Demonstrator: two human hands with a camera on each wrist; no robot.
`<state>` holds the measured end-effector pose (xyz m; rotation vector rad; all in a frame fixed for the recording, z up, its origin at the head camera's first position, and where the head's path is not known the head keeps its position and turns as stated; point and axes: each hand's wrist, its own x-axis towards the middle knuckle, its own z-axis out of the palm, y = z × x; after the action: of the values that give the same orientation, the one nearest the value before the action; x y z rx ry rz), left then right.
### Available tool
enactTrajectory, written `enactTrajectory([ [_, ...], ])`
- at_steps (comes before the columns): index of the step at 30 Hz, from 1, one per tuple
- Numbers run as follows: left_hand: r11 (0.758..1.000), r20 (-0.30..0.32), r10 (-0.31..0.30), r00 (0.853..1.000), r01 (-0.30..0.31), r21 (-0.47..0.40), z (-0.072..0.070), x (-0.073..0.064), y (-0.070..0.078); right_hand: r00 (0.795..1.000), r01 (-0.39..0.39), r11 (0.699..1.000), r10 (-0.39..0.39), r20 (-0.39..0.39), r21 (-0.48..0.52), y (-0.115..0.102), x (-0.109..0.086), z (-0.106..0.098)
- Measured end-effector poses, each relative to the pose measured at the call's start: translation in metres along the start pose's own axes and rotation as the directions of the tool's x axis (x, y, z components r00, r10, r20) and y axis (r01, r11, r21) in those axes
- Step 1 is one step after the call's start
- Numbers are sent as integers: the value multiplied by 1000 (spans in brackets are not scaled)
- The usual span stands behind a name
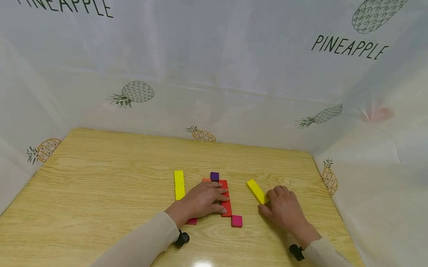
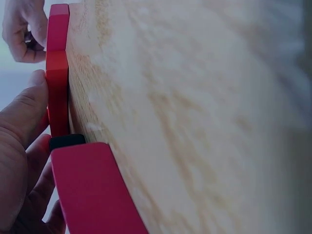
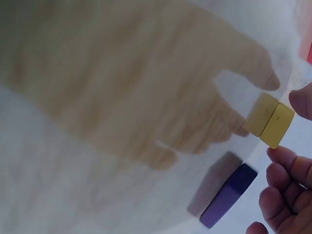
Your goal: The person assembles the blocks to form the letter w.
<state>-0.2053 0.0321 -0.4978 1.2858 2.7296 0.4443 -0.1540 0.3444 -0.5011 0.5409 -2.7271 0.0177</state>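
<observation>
My left hand (image 1: 206,197) lies over the red blocks (image 1: 227,208), fingers spread and pointing right. In the left wrist view its thumb rests on top of a red block (image 2: 57,92). A dark purple block (image 1: 214,177) is just beyond the fingers. My right hand (image 1: 285,209) pinches the near end of a long yellow block (image 1: 256,191), slanted on the table. The right wrist view shows the yellow block (image 3: 278,125) between thumb and index finger, the other fingers curled. Below those fingertips in that view lies a purple block (image 3: 228,196).
A yellow strip (image 1: 179,185) lies left of the left hand, partly covered by it. One magenta block (image 1: 237,221) lies near the red ones, another (image 1: 191,221) by the left wrist. The wooden table (image 1: 108,209) is enclosed by a pineapple-printed curtain (image 1: 222,63) at the back and sides.
</observation>
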Motion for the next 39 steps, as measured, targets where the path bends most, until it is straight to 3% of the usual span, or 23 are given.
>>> enactTrajectory([
  [3, 1000, 2, -3, 1000, 3, -2, -1, 0, 1, 1000, 20, 1000, -20, 7, 3, -9, -2, -1],
  [10, 1000, 3, -8, 1000, 8, 7, 1, 1, 1, 978, 198, 980, -199, 58, 35, -29, 3, -4],
  [12, 1000, 4, -9, 1000, 9, 8, 1, 1, 0, 976, 210, 977, -211, 50, 33, -30, 7, -3],
  [16, 1000, 2, -6, 1000, 6, 4, 0, 0, 0, 986, 155, 987, -157, 52, 41, -24, 17, -2],
  [21, 1000, 0, -8, 1000, 8, -4, 0, 0, 0, 990, 80, 995, -87, 108, 67, -15, 28, 2],
  [32, 1000, -2, 0, 1000, 0, -11, 2, 0, -1, 963, -27, 994, -2, 270, 104, -9, 43, 8],
  [39, 1000, 0, -4, 1000, 4, -12, 2, 1, -1, 962, -45, 991, 9, 272, 125, -9, 48, 11],
])
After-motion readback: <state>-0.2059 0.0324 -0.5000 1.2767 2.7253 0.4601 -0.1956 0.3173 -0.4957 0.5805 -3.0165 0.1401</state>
